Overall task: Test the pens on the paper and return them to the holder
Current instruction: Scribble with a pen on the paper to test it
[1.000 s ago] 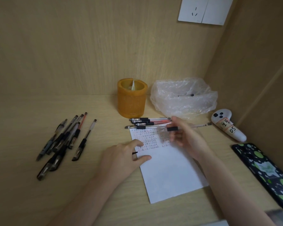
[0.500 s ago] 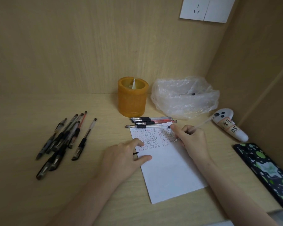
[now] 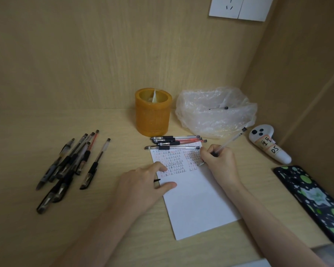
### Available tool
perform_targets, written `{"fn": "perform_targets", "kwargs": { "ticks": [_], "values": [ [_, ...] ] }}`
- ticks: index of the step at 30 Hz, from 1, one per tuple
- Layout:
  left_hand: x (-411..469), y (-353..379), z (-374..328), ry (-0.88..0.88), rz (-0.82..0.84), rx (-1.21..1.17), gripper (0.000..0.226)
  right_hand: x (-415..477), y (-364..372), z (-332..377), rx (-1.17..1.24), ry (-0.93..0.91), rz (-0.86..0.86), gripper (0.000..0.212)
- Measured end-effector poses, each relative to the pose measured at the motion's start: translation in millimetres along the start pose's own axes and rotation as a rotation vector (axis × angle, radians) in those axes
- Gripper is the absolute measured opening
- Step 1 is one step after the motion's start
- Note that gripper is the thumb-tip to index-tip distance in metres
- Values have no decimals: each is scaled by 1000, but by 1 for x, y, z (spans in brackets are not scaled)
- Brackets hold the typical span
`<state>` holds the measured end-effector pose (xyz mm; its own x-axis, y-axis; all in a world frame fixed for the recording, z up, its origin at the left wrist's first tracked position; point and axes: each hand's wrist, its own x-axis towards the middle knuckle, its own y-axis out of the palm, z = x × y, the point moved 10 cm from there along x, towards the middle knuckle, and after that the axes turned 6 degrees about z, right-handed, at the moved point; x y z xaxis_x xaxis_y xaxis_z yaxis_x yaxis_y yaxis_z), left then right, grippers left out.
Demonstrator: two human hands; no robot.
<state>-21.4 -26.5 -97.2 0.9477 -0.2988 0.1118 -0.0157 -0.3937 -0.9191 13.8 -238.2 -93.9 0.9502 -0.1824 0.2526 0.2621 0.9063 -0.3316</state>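
At centre right of the frame, the right hand (image 3: 219, 160) grips a pen (image 3: 230, 140) on the paper (image 3: 197, 205); the left hand (image 3: 143, 187) lies flat, fingers spread, on its left edge.

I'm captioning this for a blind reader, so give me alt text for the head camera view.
A right hand writes with a clear pen on a sheet of paper steadied by the left hand. Loose pens lie left; an orange holder stands behind.
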Motion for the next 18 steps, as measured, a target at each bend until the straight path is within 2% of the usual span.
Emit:
{"fn": "perform_targets", "kwargs": {
  "ticks": [18],
  "values": [
    [-2, -1, -2, -4, 16, 3, 46, -1, 3, 0, -90, -16, 26, 38]
  ]
}}
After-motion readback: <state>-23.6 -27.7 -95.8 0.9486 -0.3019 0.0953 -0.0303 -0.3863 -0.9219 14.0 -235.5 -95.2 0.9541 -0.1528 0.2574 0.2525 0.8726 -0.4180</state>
